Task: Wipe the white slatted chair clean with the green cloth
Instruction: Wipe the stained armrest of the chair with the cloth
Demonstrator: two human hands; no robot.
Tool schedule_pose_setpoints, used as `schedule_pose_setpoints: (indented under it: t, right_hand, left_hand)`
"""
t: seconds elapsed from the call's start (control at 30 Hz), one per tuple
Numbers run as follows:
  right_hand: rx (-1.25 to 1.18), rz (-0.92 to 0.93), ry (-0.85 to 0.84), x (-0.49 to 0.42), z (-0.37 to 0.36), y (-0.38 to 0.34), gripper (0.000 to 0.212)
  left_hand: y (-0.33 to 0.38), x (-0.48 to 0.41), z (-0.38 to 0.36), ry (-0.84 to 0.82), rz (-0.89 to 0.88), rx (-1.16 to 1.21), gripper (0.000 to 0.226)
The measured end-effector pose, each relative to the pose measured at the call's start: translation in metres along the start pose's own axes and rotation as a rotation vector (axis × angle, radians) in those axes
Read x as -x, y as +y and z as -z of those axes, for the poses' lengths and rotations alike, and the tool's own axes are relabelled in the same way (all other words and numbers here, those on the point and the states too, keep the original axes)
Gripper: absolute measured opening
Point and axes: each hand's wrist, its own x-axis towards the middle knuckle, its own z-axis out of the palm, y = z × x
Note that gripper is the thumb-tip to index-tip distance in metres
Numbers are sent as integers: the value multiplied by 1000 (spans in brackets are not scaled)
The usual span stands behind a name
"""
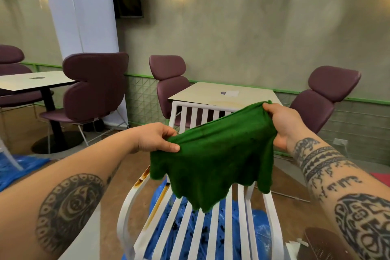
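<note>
Green cloth (213,154) stretched in the air above white slatted chair (190,224), no contact. Left hand (155,138) pinches its left corner, right hand (278,124) grips the top right edge. Rust-coloured stains along the left armrest. Wiping looks not yet started; whole chair left.

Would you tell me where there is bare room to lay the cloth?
Bare: the white chair's seat slats between its armrests, and the beige table left of its paper. Crowded: the backrest, where left hand and right hand hold the green cloth.
</note>
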Motion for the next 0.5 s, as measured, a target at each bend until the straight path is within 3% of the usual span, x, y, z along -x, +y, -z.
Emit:
schedule_pose_setpoints:
  t: [0.17,0.33,0.4,0.5]
  right_hand:
    - [-36,42,16,0,4,1,27]
    - [-123,179,54,5,8,4,22]
    - [-152,269,85,10,9,3,24]
    - [-307,366,-2,17,8,-1,20]
  left_hand:
    - [-7,-2,18,164,0,48,12]
    - [-3,8,32,218,-69,329,9]
    - [2,14,39,209,-177,439,15]
    - [22,19,48,421,-414,512,16]
